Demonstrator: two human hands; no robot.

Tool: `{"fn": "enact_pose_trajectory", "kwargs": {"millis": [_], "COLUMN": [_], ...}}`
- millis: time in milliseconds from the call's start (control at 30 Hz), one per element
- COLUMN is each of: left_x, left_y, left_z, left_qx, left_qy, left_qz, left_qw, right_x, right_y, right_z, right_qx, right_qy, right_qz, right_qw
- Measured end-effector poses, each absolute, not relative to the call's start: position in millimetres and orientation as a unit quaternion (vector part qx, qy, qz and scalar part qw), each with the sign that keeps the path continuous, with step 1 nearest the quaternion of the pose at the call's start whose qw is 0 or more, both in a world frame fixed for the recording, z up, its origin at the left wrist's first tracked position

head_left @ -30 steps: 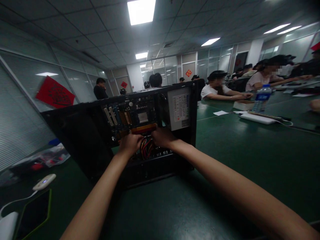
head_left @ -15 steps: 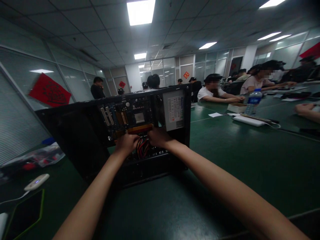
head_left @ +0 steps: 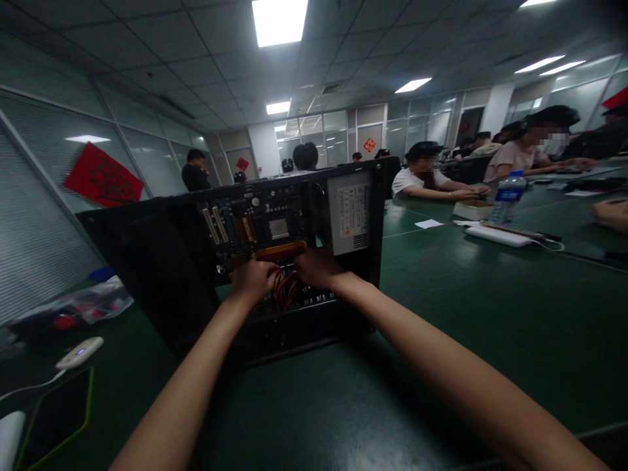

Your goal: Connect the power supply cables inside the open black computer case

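Note:
An open black computer case (head_left: 314,330) stands on the green table, its inside facing me. A motherboard (head_left: 279,227) and a silver power supply (head_left: 352,212) show in its upper part. Both hands reach in below the orange-red slot (head_left: 279,251). My left hand (head_left: 254,280) is closed beside the bundle of coloured wires (head_left: 284,291), fingertips pinched. My right hand (head_left: 316,267) is closed on the other side of the bundle, under the power supply. What either pinches is too small and dark to make out.
On the left lie a phone with a green edge (head_left: 59,415), a white device with a cable (head_left: 80,353) and plastic bags (head_left: 73,314). At right are a water bottle (head_left: 509,196), an open box (head_left: 473,209) and a white power strip (head_left: 498,235). People sit beyond.
The whole view has shifted slightly, so the case and surroundings appear a little further right. Both hands remain at the wires inside the case.

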State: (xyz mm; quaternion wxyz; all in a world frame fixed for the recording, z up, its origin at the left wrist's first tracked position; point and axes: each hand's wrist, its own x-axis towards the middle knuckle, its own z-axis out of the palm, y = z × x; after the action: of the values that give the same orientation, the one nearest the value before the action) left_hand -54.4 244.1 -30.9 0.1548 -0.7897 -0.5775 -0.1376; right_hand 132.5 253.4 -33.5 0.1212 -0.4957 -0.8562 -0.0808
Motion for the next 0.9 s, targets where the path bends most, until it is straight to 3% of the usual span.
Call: {"fn": "enact_pose_trajectory", "kwargs": {"millis": [900], "left_x": [-60.0], "left_y": [247.3], "left_z": [-31.5], "left_qx": [-0.806], "left_qy": [-0.558], "left_qz": [-0.147], "left_qw": [0.127], "right_x": [129.3], "right_y": [256.7], "right_z": [-32.4], "right_qx": [-0.494], "right_qy": [-0.852], "right_qz": [-0.080], "right_qw": [0.154]}}
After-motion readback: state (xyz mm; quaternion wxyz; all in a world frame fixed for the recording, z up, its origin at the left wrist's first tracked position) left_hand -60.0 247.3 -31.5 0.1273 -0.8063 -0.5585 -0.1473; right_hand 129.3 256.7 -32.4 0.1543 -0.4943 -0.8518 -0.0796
